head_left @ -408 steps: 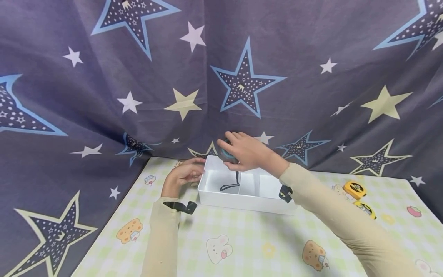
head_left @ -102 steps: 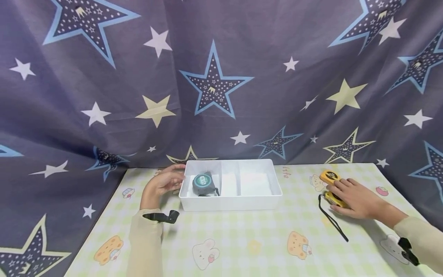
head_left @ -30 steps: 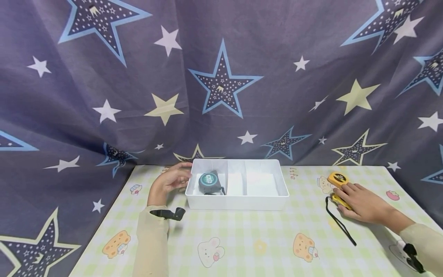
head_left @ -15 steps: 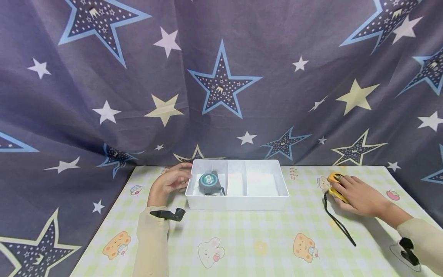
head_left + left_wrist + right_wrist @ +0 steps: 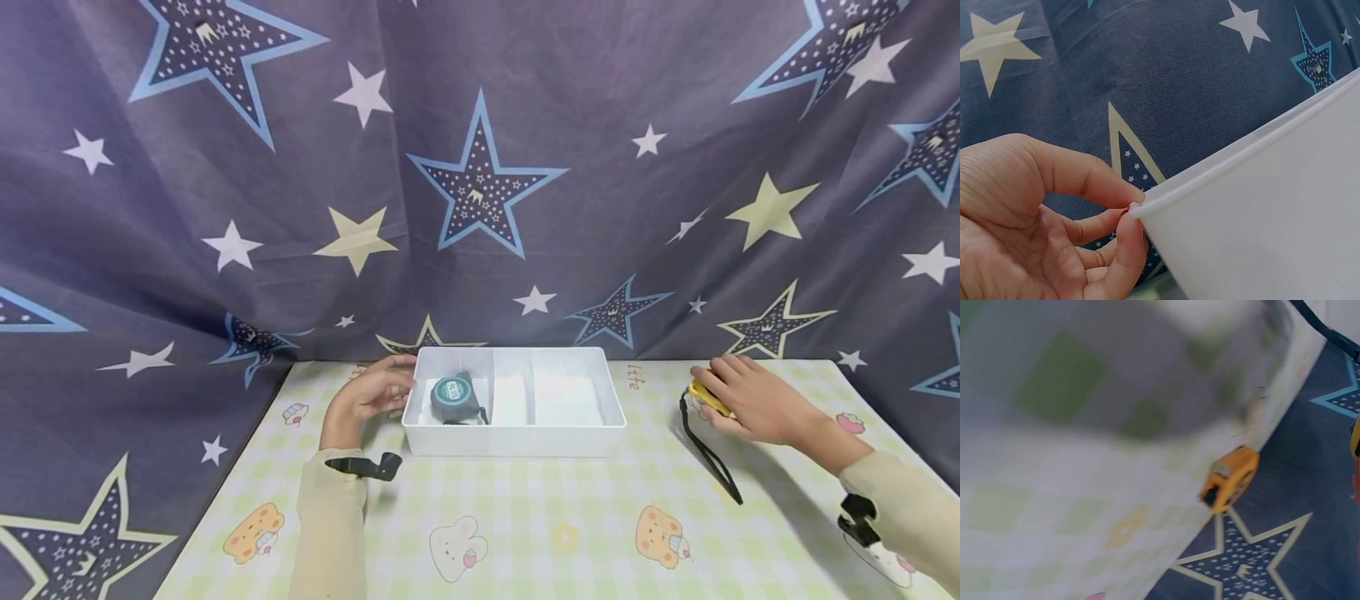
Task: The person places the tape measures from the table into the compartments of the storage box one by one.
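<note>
In the head view my left hand (image 5: 369, 393) is at the left end of a white divided box (image 5: 517, 442). The left wrist view shows its thumb and fingers pinching a corner of the box's rim. A dark tape measure (image 5: 454, 397) with a teal label lies in the left compartment. My right hand (image 5: 761, 402) grips a yellow tape measure (image 5: 708, 399) with a black wrist strap (image 5: 708, 457) hanging from it. A second, orange-yellow tape measure (image 5: 1232, 478) rests on the table in the right wrist view; my right hand hides it in the head view.
The box stands on a table with a green checked cloth (image 5: 517, 508), near its back edge. Behind the table hangs a dark curtain (image 5: 600, 217) with stars. Two dividers split the box; its middle and right compartments hold nothing.
My right hand has taken hold of the strapped yellow tape measure and moved up and left with it, off its spot beside the other one. The left hand stays at the box.
</note>
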The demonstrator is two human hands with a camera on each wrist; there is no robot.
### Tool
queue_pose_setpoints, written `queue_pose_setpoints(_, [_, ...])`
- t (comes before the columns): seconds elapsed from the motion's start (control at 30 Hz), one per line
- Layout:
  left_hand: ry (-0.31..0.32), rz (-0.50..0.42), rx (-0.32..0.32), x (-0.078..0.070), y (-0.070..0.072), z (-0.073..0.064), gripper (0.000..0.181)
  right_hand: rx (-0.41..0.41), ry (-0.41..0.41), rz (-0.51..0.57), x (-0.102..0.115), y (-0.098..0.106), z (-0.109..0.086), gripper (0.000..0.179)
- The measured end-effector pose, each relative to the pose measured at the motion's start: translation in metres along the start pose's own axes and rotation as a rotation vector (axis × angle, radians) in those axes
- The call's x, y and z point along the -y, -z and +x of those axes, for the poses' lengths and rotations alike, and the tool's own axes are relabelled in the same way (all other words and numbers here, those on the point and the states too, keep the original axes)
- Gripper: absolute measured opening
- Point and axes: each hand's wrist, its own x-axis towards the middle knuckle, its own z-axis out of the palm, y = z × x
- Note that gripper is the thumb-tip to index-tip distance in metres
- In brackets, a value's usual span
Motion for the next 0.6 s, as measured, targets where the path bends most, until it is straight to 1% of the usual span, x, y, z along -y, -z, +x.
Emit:
queue_pose_setpoints(0.07, [-0.003, 0.007, 0.0, 0.001, 0.001, 0.0, 0.067, -0.006, -0.004, -0.004, 0.0, 0.004, 0.008, 0.049])
queue_pose_setpoints(0.23, [-0.003, 0.016, 0.001, 0.003, 0.002, 0.002, 0.066, -0.029, -0.025, -0.002, -0.002, 0.013, 0.025, 0.049])
queue_pose_setpoints(0.43, [0.005, 0.008, -0.001, 0.001, 0.0, 0.001, 0.067, -0.08, -0.028, -0.007, -0.002, 0.021, 0.045, 0.053])
queue_pose_setpoints(0.6, [-0.005, 0.007, 0.008, 0.001, 0.0, 0.0, 0.068, -0.12, -0.025, -0.007, -0.001, 0.029, 0.061, 0.058])
